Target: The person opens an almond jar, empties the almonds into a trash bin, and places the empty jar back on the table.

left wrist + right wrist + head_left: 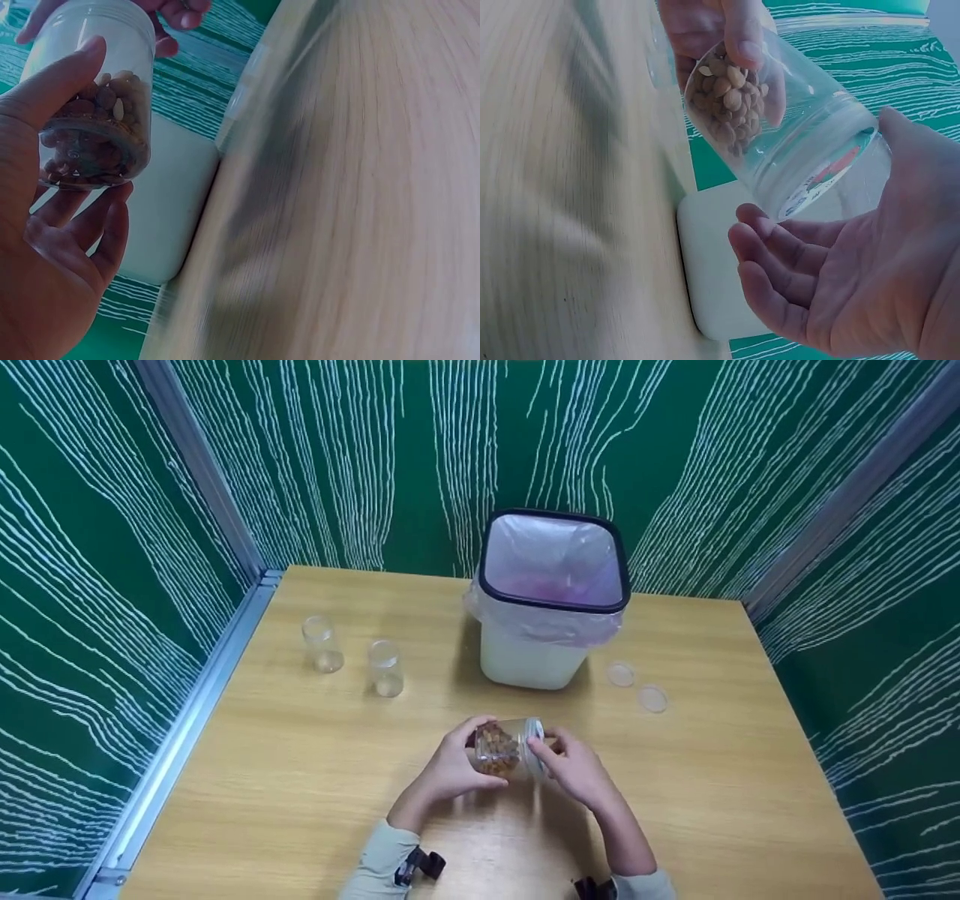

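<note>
A clear plastic jar (510, 731) is held tilted on its side above the front middle of the table. Brown nut-like kernels (731, 101) are heaped toward its base. My left hand (452, 769) grips the base end, with the thumb along the wall in the left wrist view. At the other end is a lid (829, 176) with a printed red and green face. My right hand (583, 775) holds this lid by its edge between thumb and fingers, the palm standing off its face. Whether the lid is loose on the jar, I cannot tell.
A white bin (525, 656) with a black rim and a pinkish liner stands beyond the hands. Two clear jars (386, 669) stand at the left of the wooden table (300, 780). Two thin clear discs (652, 699) lie right of the bin. Green walls surround the table.
</note>
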{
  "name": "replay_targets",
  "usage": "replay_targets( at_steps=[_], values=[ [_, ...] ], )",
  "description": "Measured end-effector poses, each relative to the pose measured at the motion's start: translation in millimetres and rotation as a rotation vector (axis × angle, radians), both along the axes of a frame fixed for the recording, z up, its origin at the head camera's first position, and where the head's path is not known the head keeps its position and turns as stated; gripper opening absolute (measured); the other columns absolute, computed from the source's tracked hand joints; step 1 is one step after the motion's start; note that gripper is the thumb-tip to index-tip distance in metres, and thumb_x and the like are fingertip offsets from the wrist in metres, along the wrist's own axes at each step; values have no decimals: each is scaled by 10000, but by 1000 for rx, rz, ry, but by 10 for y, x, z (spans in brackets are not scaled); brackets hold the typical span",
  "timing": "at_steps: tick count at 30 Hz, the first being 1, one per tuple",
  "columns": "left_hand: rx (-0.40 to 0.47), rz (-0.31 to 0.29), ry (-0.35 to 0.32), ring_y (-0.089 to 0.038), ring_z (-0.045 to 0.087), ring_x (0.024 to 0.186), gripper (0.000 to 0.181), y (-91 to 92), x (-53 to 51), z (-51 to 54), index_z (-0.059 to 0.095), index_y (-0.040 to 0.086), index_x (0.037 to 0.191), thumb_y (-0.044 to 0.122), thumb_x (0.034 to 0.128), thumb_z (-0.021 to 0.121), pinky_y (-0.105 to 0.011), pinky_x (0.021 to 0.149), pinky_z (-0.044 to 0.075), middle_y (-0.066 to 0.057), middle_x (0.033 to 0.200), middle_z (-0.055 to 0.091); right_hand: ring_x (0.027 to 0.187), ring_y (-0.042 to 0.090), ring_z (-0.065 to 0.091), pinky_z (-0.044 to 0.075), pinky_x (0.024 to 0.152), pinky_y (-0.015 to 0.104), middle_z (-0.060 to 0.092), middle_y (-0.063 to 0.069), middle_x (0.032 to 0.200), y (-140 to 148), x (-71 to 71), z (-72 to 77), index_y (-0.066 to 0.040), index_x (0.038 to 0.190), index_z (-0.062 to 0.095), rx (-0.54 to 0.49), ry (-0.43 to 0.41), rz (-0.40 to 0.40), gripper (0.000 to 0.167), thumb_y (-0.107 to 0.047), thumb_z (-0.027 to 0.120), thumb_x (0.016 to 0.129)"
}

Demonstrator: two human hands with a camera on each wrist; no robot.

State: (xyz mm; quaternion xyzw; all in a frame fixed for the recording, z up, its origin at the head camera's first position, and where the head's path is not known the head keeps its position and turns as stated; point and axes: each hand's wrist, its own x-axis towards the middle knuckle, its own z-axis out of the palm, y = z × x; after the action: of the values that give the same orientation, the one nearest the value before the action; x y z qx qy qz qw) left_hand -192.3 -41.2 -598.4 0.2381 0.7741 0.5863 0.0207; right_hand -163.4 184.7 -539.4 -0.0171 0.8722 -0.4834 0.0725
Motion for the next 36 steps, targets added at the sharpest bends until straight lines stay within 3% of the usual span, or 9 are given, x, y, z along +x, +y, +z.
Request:
replay_targets(
  at_steps=[3,7,12,15,17,20,22,28,36],
  values=[
    [6,-1,-8,-149,541,1145,927,-6,-10,20,488,178,1366,170,562,948,-310,942,472,46,1259,555,873,267,592,516,714,374,609,141,1049,32,-13,4,-82,1353,519,-105,23,75,550,-359,677,905],
    [6,-20,-23,-159,533,1159,935,-12,-6,47,477,217,1369,145,563,945,-306,926,481,37,1271,540,1048,370,535,483,847,471,469,211,1303,79,15,17,-114,1473,379,-226,62,201,744,-93,750,828],
    [11,-26,-23,-155,536,1151,929,15,-6,62,471,247,1370,161,574,943,-307,919,486,43,1269,538,1209,468,430,415,937,595,336,240,1453,78,65,76,-63,1509,294,-279,194,294,925,70,774,730],
    [13,-20,-32,-159,544,1138,935,32,9,53,471,226,1371,133,568,940,-304,914,486,25,1266,544,1285,467,369,374,980,614,250,227,1527,86,66,63,-71,1531,236,-314,204,276,951,58,773,757],
    [9,-14,-35,-184,546,1142,938,40,16,52,469,190,1377,94,567,934,-315,923,482,-16,1272,548,1276,465,392,381,982,604,239,221,1538,98,58,45,-106,1542,216,-311,179,211,900,-11,749,821],
    [17,-10,-30,-227,549,1146,933,48,5,74,469,133,1376,38,566,921,-342,932,481,-80,1273,553,1204,443,487,446,935,554,304,228,1508,112,36,41,-133,1531,243,-242,140,104,753,-176,678,918],
    [14,-7,-23,-205,548,1145,931,46,-10,86,471,150,1376,62,568,926,-330,935,478,-54,1270,556,1083,399,577,504,860,491,410,228,1434,118,25,49,-141,1519,271,-169,104,63,694,-295,634,948],
    [4,-11,-21,-163,544,1143,933,22,17,51,473,207,1379,160,573,940,-312,929,479,30,1271,544,825,249,607,519,700,373,565,197,1218,106,39,32,-101,1475,363,-75,55,119,653,-385,618,945],
    [-3,-17,-21,-188,545,1137,910,20,92,-45,474,238,1373,218,590,937,-345,923,487,15,1264,549,940,323,576,524,757,414,457,215,1324,170,95,-21,-114,1426,387,-205,49,204,666,-187,737,864]
  ],
)
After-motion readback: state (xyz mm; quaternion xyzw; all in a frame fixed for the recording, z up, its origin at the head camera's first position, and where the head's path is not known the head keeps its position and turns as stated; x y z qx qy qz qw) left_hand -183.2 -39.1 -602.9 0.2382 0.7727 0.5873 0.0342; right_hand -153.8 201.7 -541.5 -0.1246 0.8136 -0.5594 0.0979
